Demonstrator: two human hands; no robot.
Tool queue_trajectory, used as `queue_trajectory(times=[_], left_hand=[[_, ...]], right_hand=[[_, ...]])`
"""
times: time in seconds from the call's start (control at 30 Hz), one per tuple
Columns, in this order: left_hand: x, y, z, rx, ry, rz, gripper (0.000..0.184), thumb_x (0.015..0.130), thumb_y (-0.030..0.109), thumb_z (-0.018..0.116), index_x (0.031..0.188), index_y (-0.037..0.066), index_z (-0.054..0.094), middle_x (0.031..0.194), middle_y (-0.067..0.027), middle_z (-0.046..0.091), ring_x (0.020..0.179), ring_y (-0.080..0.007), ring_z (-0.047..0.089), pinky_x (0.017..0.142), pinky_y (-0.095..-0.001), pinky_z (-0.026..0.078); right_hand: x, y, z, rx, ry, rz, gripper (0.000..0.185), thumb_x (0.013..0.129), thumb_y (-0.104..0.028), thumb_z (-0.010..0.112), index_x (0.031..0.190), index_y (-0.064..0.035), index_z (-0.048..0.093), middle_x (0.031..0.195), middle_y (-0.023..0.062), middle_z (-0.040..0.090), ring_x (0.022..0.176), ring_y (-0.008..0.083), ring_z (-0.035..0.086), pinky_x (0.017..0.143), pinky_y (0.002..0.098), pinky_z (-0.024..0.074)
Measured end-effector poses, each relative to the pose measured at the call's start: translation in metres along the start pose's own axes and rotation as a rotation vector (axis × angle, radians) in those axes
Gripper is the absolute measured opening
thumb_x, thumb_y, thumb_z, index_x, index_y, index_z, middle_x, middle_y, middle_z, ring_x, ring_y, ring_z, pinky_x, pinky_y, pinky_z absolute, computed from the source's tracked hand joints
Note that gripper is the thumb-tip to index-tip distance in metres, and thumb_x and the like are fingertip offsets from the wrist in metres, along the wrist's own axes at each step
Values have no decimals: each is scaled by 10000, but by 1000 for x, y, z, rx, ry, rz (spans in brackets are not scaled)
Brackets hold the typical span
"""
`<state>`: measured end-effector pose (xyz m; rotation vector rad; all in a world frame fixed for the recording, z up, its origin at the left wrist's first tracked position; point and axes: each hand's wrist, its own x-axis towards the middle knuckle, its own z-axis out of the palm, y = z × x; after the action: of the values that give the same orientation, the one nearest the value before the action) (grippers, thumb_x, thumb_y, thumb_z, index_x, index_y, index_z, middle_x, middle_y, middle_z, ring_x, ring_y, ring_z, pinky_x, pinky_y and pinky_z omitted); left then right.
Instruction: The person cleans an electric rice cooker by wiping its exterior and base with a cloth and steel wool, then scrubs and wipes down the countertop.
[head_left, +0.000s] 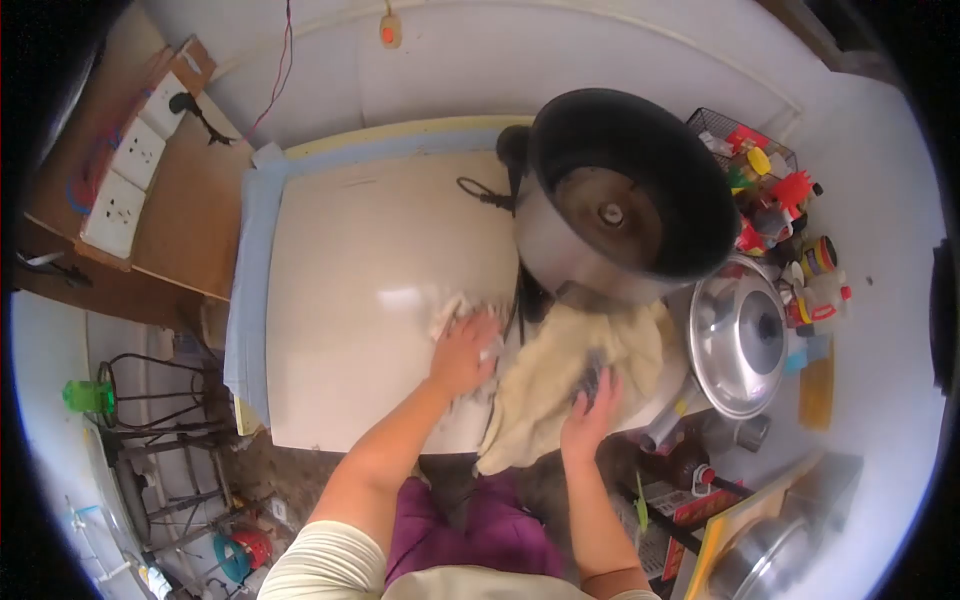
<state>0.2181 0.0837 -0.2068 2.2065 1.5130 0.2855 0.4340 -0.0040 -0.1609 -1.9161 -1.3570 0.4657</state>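
Note:
My left hand (467,352) presses a crumpled whitish cloth (452,312) against the pale tabletop (370,240), fingers bent over it; the cloth is mostly hidden and blurred. Grey smudges show around that hand. A beige towel (545,375) lies bunched at the table's front right, one corner hanging over the edge. My right hand (592,415) is over the towel, its fingers curled at a small dark grey thing (592,372), too blurred to name. Just behind the towel stands a large, deep electric pot (545,240) with a dark interior, lidless and tilted in view.
A domed metal lid (740,340) leans right of the towel. Behind it are bottles and a wire basket (715,125) of condiments. A black cord (480,190) lies by the pot. Wall sockets (125,180) are at left, a metal stool (150,400) below.

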Motion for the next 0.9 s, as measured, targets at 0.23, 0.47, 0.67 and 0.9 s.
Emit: queue_trajectory(times=[0.23,0.47,0.67,0.9], left_hand=[[-33,38,-3,-209,52,3,572,741,297,607,1263,108,470,1300,-155,456,1183,-321,431,1000,-455,323],[55,76,-132,-1220,183,-448,655,804,407,629,1329,88,400,1261,-173,458,1211,-282,414,915,-430,425],[130,123,-201,-1496,12,-559,879,744,209,656,1415,171,89,1358,-222,241,1195,-467,309,867,-638,389],[130,107,-181,-1519,88,-663,860,678,-50,500,1371,258,94,1266,-185,340,1099,-422,420,755,-667,437]], right_hand=[[26,-45,-27,210,-38,-96,503,845,-133,560,1307,-23,394,1408,213,255,1304,367,258,1037,442,264],[137,-99,-97,784,236,195,601,840,-110,598,1352,-10,300,1395,154,309,1274,249,327,1018,323,303],[259,-66,-130,961,-161,645,858,705,-123,674,1415,-125,192,1426,125,246,1232,334,326,942,585,313],[252,-83,-118,888,-264,570,616,664,-18,510,1258,-153,419,1055,70,490,802,289,535,619,585,452]])
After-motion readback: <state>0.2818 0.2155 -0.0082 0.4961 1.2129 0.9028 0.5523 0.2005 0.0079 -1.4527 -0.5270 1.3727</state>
